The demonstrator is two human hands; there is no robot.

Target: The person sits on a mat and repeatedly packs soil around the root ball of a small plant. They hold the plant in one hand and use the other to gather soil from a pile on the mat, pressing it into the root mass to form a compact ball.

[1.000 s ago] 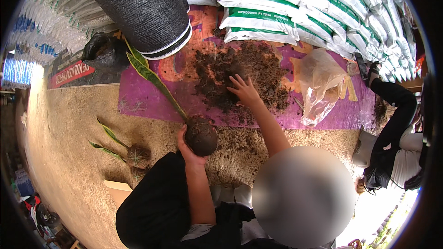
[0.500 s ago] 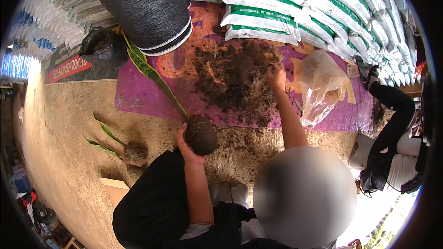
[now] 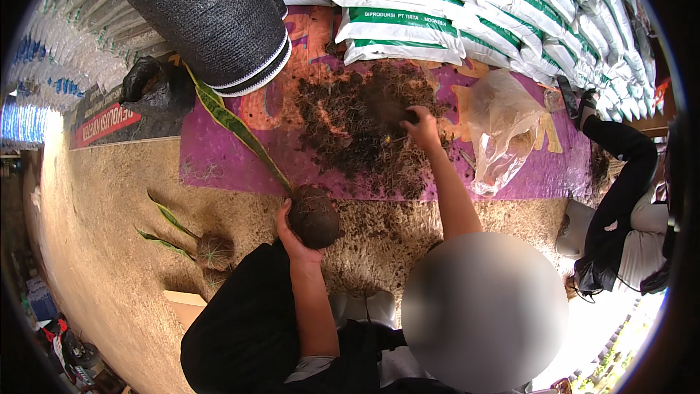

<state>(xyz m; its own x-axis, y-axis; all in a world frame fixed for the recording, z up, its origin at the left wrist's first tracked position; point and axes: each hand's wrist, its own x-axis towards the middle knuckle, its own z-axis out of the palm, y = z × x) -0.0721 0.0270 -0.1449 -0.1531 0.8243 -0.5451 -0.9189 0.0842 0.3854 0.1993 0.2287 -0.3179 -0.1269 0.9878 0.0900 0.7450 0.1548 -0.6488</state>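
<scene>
Purple sheet: soil heap near clear bag; left grip cradles plant's ball; right grip unclear.

Bare fingers and bare forearms. A plain black trouser leg fills the lower left of the frame; at bottom centre, a light grey sleeve hem shows beside more black clothing.

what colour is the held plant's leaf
The leaf is green with yellow edges, best in the head view.
</scene>
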